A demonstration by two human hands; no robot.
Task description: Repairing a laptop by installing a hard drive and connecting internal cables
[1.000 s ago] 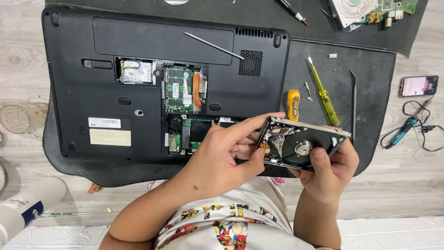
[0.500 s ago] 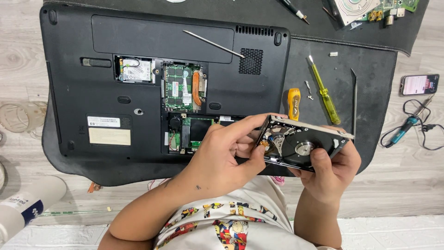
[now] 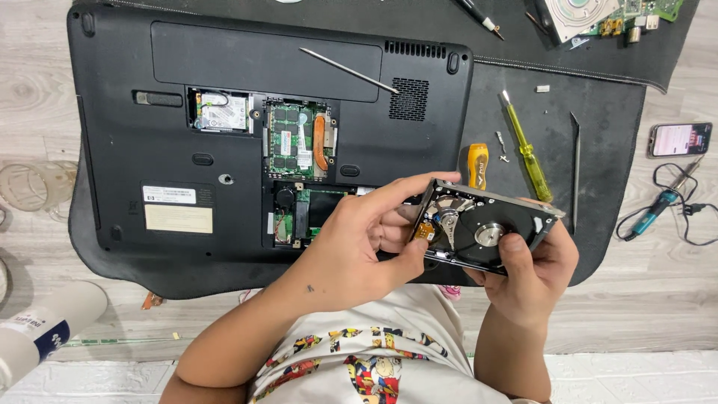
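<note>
Held up at lower centre-right of the frame: an opened hard drive (image 3: pixel 486 228), lid off, shiny platter and actuator arm exposed. Long axis running from left to right, right end tipped a little lower, open face turned up toward the camera. Pinched at its left end by the left hand (image 3: pixel 359 247), index finger stretched along the top edge, thumb pressed underneath near the orange connector. Cradled from below right by the right hand (image 3: pixel 535 273), fingers curled round the lower edge, thumb resting on the platter. Behind, filling the upper left: an upturned black laptop (image 3: pixel 247 127) with bays uncovered. Just above the drive, on the dark mat (image 3: pixel 606 150), a yellow-green screwdriver (image 3: pixel 527 150).
</note>
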